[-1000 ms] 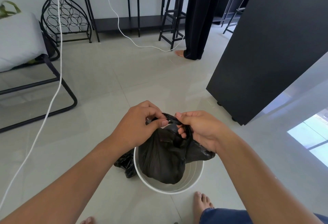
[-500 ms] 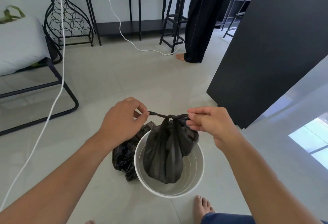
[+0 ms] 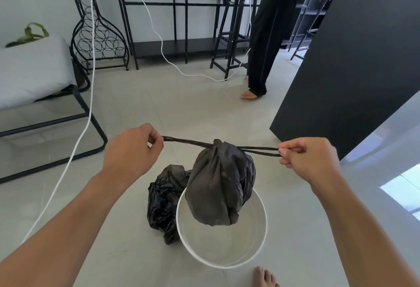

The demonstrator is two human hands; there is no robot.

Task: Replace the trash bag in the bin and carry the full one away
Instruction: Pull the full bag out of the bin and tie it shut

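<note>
A full black trash bag (image 3: 219,186) hangs in the air above the round white bin (image 3: 256,248), its neck cinched tight. My left hand (image 3: 131,150) pinches the left drawstring loop (image 3: 184,141) and my right hand (image 3: 306,157) pinches the right drawstring loop (image 3: 259,151); both strings are stretched taut sideways. The bag's bottom is level with the bin's rim. Inside, the bin looks bare white. A second crumpled black bag (image 3: 164,200) lies on the floor against the bin's left side.
A white cable (image 3: 84,114) trails across the tiled floor at left, beside a black-framed seat with a grey cushion (image 3: 31,71). Another person's legs (image 3: 263,43) stand by a black stool (image 3: 236,27) and shelving. A large dark panel (image 3: 354,64) rises at right. My bare foot (image 3: 264,277) is by the bin.
My hands have moved apart and upward, pulling the drawstrings out to full length. The bag's neck has closed and the bag has risen out of the bin.
</note>
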